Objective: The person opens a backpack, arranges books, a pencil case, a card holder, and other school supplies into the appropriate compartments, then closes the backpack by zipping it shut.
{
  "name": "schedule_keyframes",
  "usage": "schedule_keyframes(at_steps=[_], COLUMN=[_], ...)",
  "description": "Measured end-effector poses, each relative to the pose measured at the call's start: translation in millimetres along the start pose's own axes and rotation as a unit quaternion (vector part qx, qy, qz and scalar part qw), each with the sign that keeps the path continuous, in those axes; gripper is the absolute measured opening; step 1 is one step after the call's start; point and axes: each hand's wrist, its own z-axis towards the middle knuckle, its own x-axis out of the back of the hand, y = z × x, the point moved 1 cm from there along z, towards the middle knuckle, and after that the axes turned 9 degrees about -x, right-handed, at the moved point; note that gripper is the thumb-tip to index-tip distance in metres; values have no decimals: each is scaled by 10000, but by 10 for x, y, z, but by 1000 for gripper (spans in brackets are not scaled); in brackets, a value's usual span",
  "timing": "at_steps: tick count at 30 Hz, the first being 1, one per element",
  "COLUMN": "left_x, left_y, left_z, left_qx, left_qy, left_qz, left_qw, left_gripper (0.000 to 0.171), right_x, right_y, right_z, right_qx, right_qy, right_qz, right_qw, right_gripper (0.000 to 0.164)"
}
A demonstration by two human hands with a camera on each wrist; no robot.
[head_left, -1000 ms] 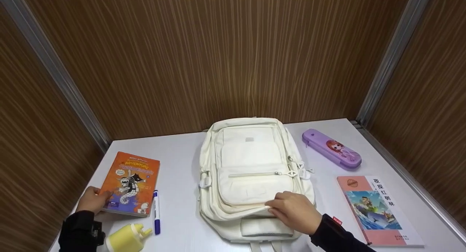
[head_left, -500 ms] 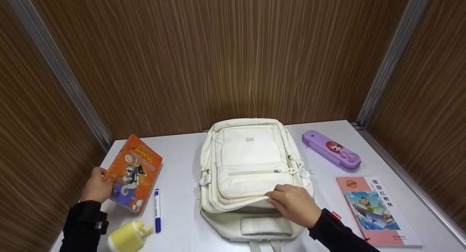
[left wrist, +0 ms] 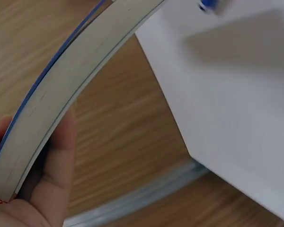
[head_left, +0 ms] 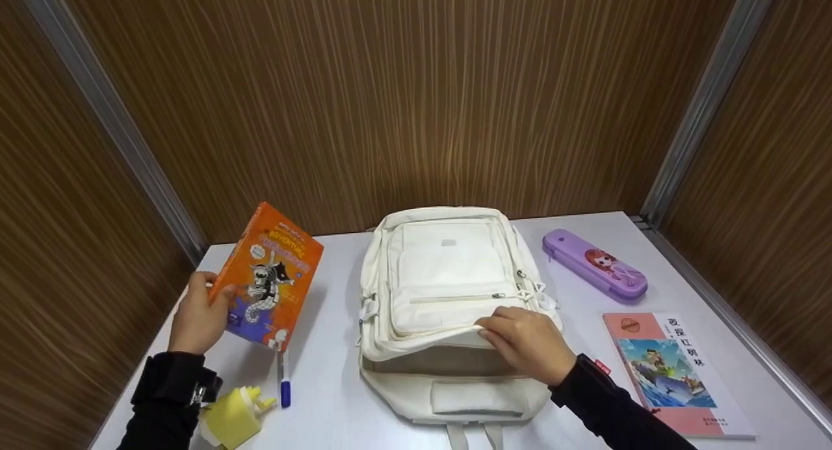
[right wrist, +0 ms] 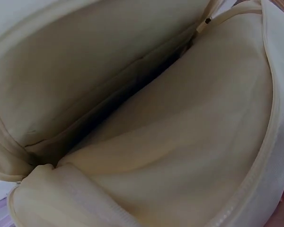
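Note:
My left hand [head_left: 200, 315] holds an orange and purple book [head_left: 273, 277] up off the table, gripping its spine side between thumb and fingers. In the left wrist view the book's page edges [left wrist: 61, 85] curve slightly, with fingers on both covers. A cream backpack [head_left: 448, 261] lies flat in the middle of the table. My right hand [head_left: 530, 346] pinches the near edge of its main compartment and lifts it, so the opening gapes. The right wrist view looks into the backpack's beige lining [right wrist: 180, 123]; its deepest part is dark.
A blue-capped marker [head_left: 285, 388] lies partly behind the raised book. Near my left sleeve stands a yellow bottle-like object [head_left: 234, 417]. On the right are a purple pencil case [head_left: 595, 266] and a pink and white book [head_left: 676, 375]. Wood-patterned panels [head_left: 416, 99] enclose the white table.
My left hand has raised the orange book off the table, tilted it and carried it toward the right. My right hand has lifted the backpack's edge, widening the opening.

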Motion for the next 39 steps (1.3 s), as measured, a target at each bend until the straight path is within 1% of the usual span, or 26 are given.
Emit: schedule_keyframes(at_steps=[2,5,8,11,13,18,21,26,29,32,35,39], left_x=[-63,-149,-213,-269,-300,-333,-332,-330,-315,-298,-288,-287], left_y=[78,165,229,259,265,262,243,205,190,195,233,323], left_z=[-14,-42,-88,-145,-189,-329,-423,-536,-586,-632,-666,-718], left_qx=[4,106,357,615,720,823,857,856,924,997,1035,1049], left_qy=[-86,-163,-228,-246,-258,-241,-194,-229,-285,-291,-257,-190], left_qz=[-270,-668,-1097,-1384,-1543,-1685,-1676,-1845,-1949,-2056,-2167,-2416], left_qw=[9996,9976,9931,9882,9851,9820,9819,9788,9761,9731,9704,9645], left_gripper=[42,44,47,49,51,51,49,50,50,51,51,48], right_x=[30,74,109,118,114,123,134,138,122,94,69,43], right_y=[25,67,102,124,136,166,185,216,220,226,240,270], right_z=[36,89,145,197,227,308,362,469,553,643,720,769], right_qx=[-32,-159,-429,-736,-917,-1147,-1186,-1264,-1459,-1742,-1978,-2101], right_qy=[64,81,-15,-150,-211,-166,-80,10,-116,-321,-487,-601], right_qz=[15,43,79,157,186,92,55,-20,-10,53,125,219], right_qw=[10000,9998,9990,9971,9954,9932,9929,9920,9892,9842,9790,9756], right_gripper=[10,10,9,7,5,4,5,6,8,11,14,16])
